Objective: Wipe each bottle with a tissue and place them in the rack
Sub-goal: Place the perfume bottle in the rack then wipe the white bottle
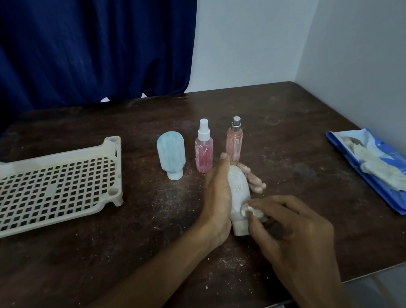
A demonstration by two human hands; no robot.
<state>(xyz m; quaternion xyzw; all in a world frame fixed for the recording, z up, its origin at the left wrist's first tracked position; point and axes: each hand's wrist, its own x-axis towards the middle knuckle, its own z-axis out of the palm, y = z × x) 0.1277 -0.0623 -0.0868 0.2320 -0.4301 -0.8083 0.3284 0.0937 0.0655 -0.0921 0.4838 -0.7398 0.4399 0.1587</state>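
Centrally, white bottle [238, 188] in curled left hand [216, 199], tissue [248, 210] pinched in right hand [295, 235] against it.

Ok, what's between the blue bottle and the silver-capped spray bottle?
In the head view, a pink spray bottle with a white nozzle stands between the blue bottle and the silver-capped spray bottle, touching neither.

Rack [44, 193] left on table [296, 118]; three bottles [203, 148] centre; tissue pack [388, 168] right.
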